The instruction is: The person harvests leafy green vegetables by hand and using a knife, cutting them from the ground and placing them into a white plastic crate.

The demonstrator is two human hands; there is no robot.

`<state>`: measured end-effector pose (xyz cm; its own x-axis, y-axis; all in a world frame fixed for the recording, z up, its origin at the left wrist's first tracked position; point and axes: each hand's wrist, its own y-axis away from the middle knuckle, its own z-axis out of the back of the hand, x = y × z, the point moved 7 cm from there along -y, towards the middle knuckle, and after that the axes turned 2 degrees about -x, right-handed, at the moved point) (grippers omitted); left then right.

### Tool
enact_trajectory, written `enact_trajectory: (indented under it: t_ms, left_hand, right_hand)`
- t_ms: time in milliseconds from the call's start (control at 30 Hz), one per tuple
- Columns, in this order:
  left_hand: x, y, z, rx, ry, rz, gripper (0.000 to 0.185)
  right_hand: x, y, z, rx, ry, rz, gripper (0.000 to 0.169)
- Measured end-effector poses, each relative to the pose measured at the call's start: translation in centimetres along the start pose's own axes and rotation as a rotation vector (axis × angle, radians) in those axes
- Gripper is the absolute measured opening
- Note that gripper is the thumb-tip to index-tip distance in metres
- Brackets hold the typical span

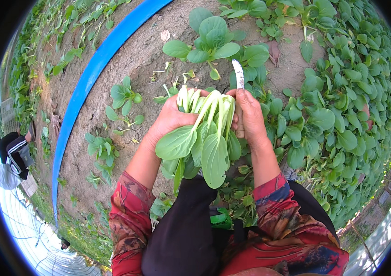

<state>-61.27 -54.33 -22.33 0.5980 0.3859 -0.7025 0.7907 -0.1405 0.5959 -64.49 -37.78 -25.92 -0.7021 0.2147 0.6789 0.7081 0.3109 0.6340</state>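
A bunch of leafy greens with pale stems (212,138) is held between my hands, its stem ends up and its broad leaves hanging toward my knees. My left hand (178,117) is closed around the bunch from the left. In my right hand (250,117) is a knife (239,74), its curved, soil-specked blade pointing away from me and its handle under my fingers. The right fingertips also touch the stems at the right side of the bunch. Just beyond the blade grows a leafy green plant (212,43), rooted in the soil.
A blue hose or strip (78,89) curves over the bare soil on the left. Dense greens (347,120) grow on the right. Small plants (102,151) stand at left. Another person (12,155) is at the far left, near a crate (8,112).
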Motion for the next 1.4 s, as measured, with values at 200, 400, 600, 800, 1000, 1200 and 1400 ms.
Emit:
enact_trajectory:
  t_ms: [200,400,600,800,1000,1200,1400]
  left_hand:
    - [-3.2,-3.9,-2.0,-0.018,-0.146,-0.023,0.052]
    - [-2.1,-3.4,-4.2,-0.079,-0.09,-0.05,0.066]
    - [-1.7,-4.1,-8.6,0.222,-0.1,-0.038,0.074]
    - [-4.5,-7.7,-8.9,0.227,-0.43,-0.134,0.064]
    - [-7.0,-9.3,0.4,-0.194,-0.811,-0.17,0.076]
    - [-6.0,-7.4,5.4,-0.261,-0.706,-0.104,0.063]
    - [-4.1,-6.0,7.3,-0.289,-0.565,-0.071,0.047]
  right_hand:
    - [1.0,-2.1,0.8,-0.088,-0.114,0.136,0.029]
    - [2.6,-0.6,1.8,-0.379,-0.01,0.436,0.025]
    - [3.3,3.1,3.3,-0.439,-0.035,0.618,0.022]
    - [4.6,2.0,5.1,-0.48,0.192,0.55,0.02]
    - [1.4,0.4,1.2,-0.262,0.409,0.306,0.025]
    - [-2.2,-3.7,-0.2,-0.127,0.608,0.185,0.031]
    - [-1.7,-6.1,-1.3,-0.125,0.935,0.285,0.031]
